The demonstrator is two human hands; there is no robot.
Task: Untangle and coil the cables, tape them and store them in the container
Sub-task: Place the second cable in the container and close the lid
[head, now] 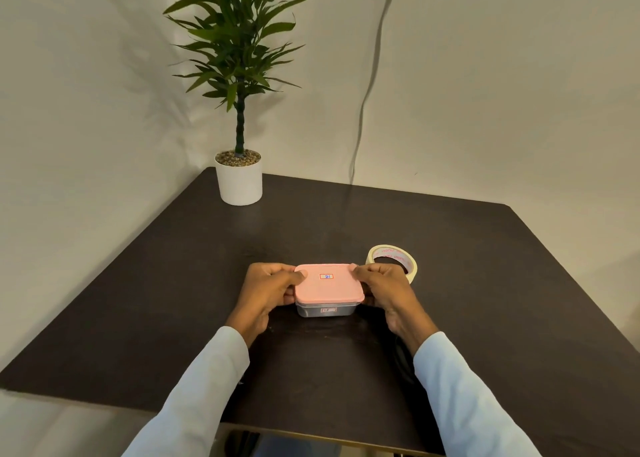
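A small clear container (325, 310) with a pink lid (328, 285) stands in the middle of the dark table (173, 283). My left hand (266, 293) grips its left side, thumb on the lid's corner. My right hand (384, 288) grips the right side in the same way. A roll of cream tape (393, 257) lies flat just behind my right hand. A dark cable (403, 356) shows faintly on the table under my right forearm. The container's contents cannot be made out.
A potted plant (239, 179) in a white pot stands at the table's far left corner. A grey cord (367, 92) hangs down the wall behind the table. The near table edge runs under my forearms.
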